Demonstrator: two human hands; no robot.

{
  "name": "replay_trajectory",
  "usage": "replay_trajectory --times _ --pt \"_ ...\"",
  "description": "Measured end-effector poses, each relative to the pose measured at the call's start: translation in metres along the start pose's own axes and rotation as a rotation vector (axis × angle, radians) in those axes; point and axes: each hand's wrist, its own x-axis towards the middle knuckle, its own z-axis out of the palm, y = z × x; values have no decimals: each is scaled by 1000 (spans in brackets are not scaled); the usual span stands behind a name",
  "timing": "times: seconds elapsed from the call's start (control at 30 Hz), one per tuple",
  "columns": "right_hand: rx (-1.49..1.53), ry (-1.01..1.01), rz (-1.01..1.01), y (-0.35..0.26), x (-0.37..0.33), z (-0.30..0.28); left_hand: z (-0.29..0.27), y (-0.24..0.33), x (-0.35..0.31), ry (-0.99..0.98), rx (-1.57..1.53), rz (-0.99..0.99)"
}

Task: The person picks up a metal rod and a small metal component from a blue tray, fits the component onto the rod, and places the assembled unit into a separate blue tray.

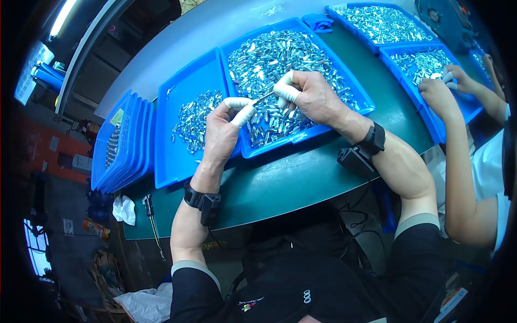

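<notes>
My left hand (pixel 222 128) and my right hand (pixel 315 98) both wear white finger covers on thumb and forefinger. Between them runs a thin metal rod (pixel 264 98); each hand pinches one end. The rod's exact kind is too small to make out. Below the hands lies a blue tray (pixel 360 102) heaped with small shiny metal cylinders (pixel 280 56). A second blue tray (pixel 186 67), beside it on the left and under my left hand, bears a smaller pile of similar metal parts (pixel 196 121).
Stacked blue perforated baskets (pixel 121 145) stand at the left. A caliper (pixel 149 207) and a white cloth (pixel 125 210) lie near the table's left edge. On the right, a co-worker's hands (pixel 444 89) work over another blue tray (pixel 406 81). A blue cloth (pixel 318 22) lies at the back.
</notes>
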Motion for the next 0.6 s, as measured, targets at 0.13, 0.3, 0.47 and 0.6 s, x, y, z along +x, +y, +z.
replay_trajectory --times 0.13,0.3,0.47,0.6 --pt "18 -59 88 -10 -1 0 -3 0 -2 -32 29 -30" --pt "-45 -202 147 -8 -2 -1 2 -4 -4 -92 112 4" --pt "-64 -141 103 -6 -1 1 -5 1 -4 -66 164 15" --pt "17 76 30 0 2 -6 -38 12 1 147 406 101"
